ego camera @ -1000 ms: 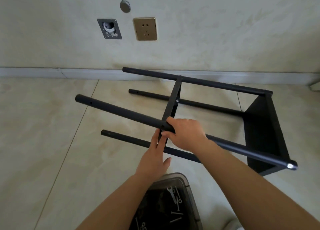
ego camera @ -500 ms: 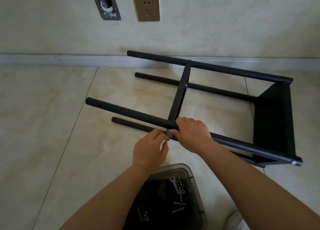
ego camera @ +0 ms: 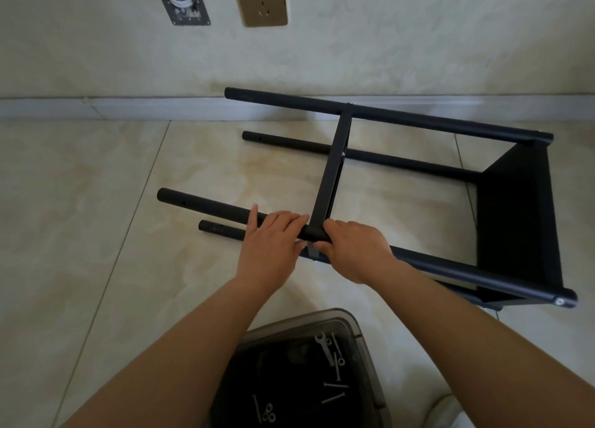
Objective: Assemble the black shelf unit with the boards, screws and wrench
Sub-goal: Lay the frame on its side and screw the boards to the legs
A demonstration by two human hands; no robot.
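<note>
Head view: the black shelf unit (ego camera: 370, 182) is seen lying on its side on the floor near the wall, with four poles joined to one board (ego camera: 518, 221) at the right end and a second, thin board (ego camera: 330, 182) set across the middle. The nearest upper pole (ego camera: 209, 203) is gripped by the left hand (ego camera: 272, 247) and the right hand (ego camera: 351, 250), fingers curled over it on either side of that middle board. It is judged that the work is about half done, since screws (ego camera: 335, 392) and a wrench (ego camera: 323, 347) are still lying in the box (ego camera: 360, 331) below, and the free pole ends are not yet joined.
</note>
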